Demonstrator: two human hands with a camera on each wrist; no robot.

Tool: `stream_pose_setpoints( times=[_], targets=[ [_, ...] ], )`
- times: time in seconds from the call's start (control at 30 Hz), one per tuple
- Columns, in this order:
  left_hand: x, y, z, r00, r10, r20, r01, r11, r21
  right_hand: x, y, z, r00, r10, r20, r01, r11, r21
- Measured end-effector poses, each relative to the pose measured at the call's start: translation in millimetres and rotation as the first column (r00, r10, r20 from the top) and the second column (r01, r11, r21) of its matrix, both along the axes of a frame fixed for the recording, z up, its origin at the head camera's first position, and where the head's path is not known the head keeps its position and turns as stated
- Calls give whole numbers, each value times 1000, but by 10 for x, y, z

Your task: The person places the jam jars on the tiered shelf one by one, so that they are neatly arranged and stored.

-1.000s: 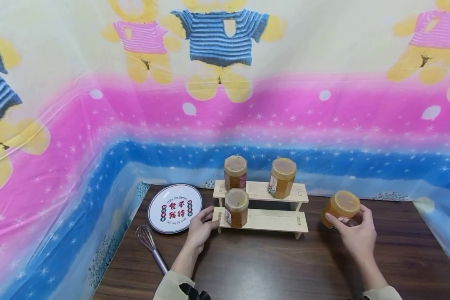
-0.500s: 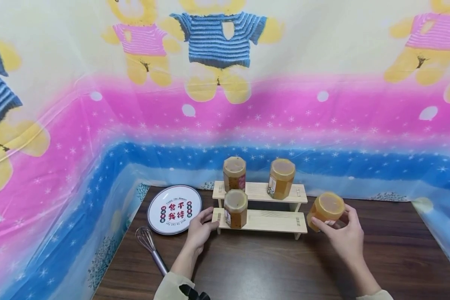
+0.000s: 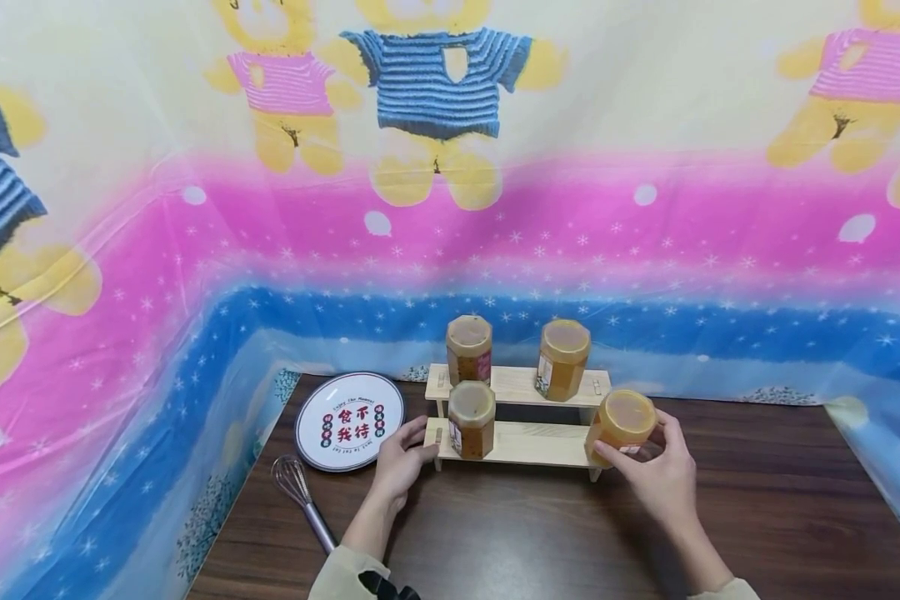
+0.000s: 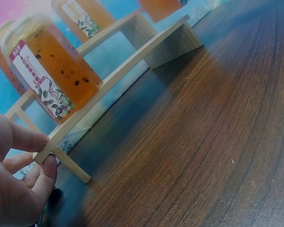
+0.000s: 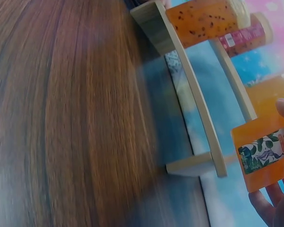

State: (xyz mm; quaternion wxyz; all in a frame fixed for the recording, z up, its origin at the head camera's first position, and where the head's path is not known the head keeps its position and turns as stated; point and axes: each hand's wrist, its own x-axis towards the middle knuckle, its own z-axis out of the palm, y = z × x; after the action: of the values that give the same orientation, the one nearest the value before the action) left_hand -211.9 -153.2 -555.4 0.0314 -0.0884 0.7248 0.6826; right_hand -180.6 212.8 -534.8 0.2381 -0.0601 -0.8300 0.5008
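My right hand (image 3: 662, 475) grips a jar of amber honey (image 3: 622, 421) around its side, thumb in front. The jar overlaps the right end of the lower step of a two-tier wooden shelf (image 3: 536, 442). In the right wrist view the held jar (image 5: 262, 149) shows a leafy label and stands off the plank's end. My left hand (image 3: 399, 458) pinches the left end of that lower step; the left wrist view shows its fingertips (image 4: 38, 139) on the plank's edge. A jar with dark seeds (image 4: 54, 71) stands upright on the lower step, near the left hand.
On the upper step stand a jar with a pink label (image 3: 469, 348) at left and a golden jar (image 3: 563, 358) at right. A round plate (image 3: 351, 458) with red characters and a whisk (image 3: 303, 500) lie left on the dark wooden table (image 3: 525, 533). A printed cloth (image 3: 450, 225) hangs behind.
My right hand has carried the honey jar leftward, from beside the shelf to over its lower right end. The left hand keeps its hold on the shelf.
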Motion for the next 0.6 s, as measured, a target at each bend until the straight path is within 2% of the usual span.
stream_pose_setpoints(
  times=[0.43, 0.6],
  targets=[
    [-19, 8, -52, 1000, 4, -16, -3, 1000, 15, -84, -237, -65, 997, 80, 16, -80, 996, -25],
    [-19, 12, -26, 1000, 7, -6, -7, 1000, 15, -113, -328, -55, 993, 113, 26, -112, 993, -43]
  ],
)
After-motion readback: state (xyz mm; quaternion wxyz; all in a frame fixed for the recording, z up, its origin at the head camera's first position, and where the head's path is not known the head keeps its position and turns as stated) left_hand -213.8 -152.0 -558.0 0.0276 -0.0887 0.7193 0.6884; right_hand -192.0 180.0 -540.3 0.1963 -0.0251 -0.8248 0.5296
